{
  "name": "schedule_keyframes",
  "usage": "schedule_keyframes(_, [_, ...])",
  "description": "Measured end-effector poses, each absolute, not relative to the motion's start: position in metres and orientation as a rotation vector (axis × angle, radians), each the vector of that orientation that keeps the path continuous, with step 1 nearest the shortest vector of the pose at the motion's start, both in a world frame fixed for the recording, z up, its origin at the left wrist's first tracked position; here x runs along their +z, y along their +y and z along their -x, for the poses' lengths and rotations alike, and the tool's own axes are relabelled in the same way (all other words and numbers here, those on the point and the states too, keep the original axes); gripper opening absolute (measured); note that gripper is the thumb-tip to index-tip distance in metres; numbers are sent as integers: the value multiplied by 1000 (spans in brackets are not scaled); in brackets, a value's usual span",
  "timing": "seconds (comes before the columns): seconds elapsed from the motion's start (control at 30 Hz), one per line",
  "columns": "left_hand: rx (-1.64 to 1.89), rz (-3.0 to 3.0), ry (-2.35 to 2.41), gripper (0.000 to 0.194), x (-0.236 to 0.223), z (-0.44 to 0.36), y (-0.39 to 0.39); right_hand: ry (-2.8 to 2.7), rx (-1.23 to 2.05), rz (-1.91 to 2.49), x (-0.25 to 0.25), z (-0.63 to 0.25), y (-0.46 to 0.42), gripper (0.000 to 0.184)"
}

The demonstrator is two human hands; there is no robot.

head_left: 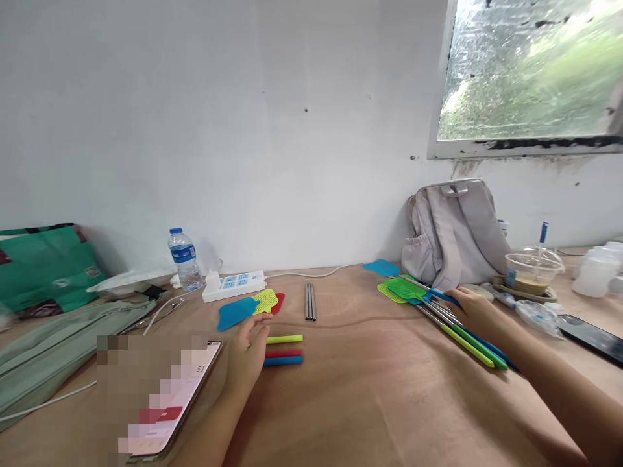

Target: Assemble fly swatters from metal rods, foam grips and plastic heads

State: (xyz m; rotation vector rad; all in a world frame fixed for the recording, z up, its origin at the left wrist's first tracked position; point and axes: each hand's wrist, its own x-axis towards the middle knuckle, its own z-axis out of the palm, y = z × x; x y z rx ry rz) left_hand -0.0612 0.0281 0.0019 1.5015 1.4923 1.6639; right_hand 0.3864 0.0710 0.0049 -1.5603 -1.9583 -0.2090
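My left hand [249, 347] hovers low over the table with its fingers loosely apart and nothing visible in them. Just beyond its fingertips lie loose fly swatter heads: a blue one [236, 312], a yellow one [266, 301] and a partly covered red one [279, 303]. Beside the same hand rest a yellow handle [285, 339], a red handle [285, 354] and a blue handle [285, 361]. My right hand [472, 307] is closed on the blue handle of a blue fly swatter [382, 267]. Under it is a pile of fly swatters, a green one [406, 290] on top.
Metal rods [310, 302] lie mid-table. A power strip [234, 285], a water bottle [185, 258] and a phone [182, 402] are at left. At right stand a grey backpack [455, 230], a drink cup [530, 272] and white bottles [594, 272], near another phone [594, 337].
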Motion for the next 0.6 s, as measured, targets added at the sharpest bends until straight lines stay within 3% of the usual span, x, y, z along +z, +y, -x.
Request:
schedule_keyframes(0.23, [1688, -1535, 1745, 16, -9, 76, 43, -2025, -141, 2007, 14, -373, 51, 2])
schedule_keyframes(0.4, [1652, -1711, 1859, 16, -14, 81, 48, -2109, 11, 2173, 17, -358, 41, 16])
schedule_keyframes(0.6, [1463, -1851, 1999, 16, -14, 81, 49, -2043, 366, 2458, 20, -354, 32, 9])
